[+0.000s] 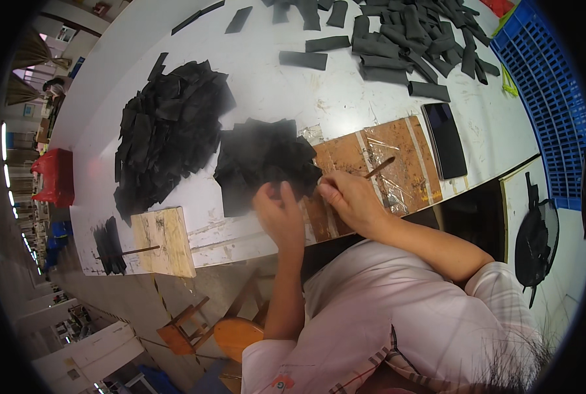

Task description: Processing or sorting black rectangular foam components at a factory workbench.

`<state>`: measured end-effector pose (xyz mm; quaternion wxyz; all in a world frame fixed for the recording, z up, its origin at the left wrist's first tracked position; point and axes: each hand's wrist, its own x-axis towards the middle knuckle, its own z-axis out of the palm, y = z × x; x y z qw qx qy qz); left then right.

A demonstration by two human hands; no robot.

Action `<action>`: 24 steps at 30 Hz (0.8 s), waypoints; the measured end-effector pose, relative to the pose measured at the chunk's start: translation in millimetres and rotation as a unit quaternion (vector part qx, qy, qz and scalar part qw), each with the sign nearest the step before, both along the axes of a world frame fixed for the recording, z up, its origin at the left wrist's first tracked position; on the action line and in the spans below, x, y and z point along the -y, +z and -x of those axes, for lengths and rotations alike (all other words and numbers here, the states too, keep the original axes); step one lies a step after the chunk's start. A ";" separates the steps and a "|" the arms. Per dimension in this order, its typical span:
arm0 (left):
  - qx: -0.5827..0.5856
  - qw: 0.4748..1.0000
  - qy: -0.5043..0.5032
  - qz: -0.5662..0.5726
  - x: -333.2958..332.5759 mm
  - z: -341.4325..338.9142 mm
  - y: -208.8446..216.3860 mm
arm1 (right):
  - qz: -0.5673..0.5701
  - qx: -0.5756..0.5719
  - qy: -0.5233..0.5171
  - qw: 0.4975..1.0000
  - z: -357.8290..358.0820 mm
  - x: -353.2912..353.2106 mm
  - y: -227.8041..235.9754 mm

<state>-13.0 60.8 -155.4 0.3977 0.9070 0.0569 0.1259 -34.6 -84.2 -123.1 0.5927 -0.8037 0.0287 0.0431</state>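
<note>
My left hand (pixel 281 213) is at the near edge of a loose heap of black fabric pieces (pixel 260 154), its fingers curled inward. What lies between those fingertips, if anything, is hidden. Just right of it, my right hand (pixel 355 200) is closed in a pinch by the heap's right corner. A thin brown stick (pixel 380 167) juts out behind this hand, over a brown taped board (pixel 398 154), and appears gripped in it. The stick's other end is out of sight behind the fingers.
A taller pile of black pieces (pixel 168 125) stands left. Many rolled black pieces (pixel 404 39) lie at the far right. Nearby are a dark phone (pixel 444 141), a blue plastic basket (pixel 545 85), a wooden block (pixel 165 241) at the table's edge and a wooden stool (pixel 240 335) below.
</note>
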 end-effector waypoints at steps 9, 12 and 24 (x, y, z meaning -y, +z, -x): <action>0.087 0.988 -0.096 -0.081 -31.9 -3.0 -0.7 | 0.430 0.305 0.099 0.844 -54.0 -34.4 -33.2; 0.034 0.984 -0.097 -0.144 -30.3 -2.3 -8.2 | 0.515 0.333 0.100 0.783 -62.6 -39.3 -46.8; 0.067 0.985 -0.065 -0.142 -44.0 -26.8 -16.2 | -0.229 -0.031 -0.138 0.963 -40.8 -8.2 -46.9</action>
